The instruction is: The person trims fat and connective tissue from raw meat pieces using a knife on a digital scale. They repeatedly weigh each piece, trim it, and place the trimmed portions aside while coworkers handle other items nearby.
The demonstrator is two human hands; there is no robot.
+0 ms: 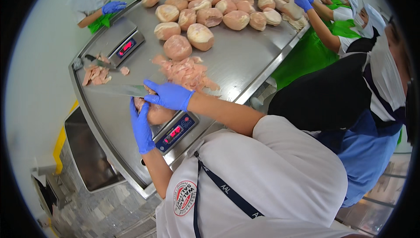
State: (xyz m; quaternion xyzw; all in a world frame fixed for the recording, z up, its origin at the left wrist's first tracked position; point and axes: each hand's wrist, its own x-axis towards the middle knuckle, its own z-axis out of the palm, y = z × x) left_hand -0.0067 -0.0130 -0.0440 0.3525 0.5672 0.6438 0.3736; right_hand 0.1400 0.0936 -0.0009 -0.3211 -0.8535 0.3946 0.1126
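Head view: right hand [169, 95] has fingers curled around the knife [122, 90], blade pointing left past the fingertips. Left hand [142, 128] has fingers cupped against the meat [161, 114], exact spread unclear. Meat sits below the right fingers. Trimmings [186, 72] beyond right fingers; scale [176, 132] right of left fingers.

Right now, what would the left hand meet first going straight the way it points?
The left hand would likely meet the knife blade, just ahead in the picture, though depth is unclear.
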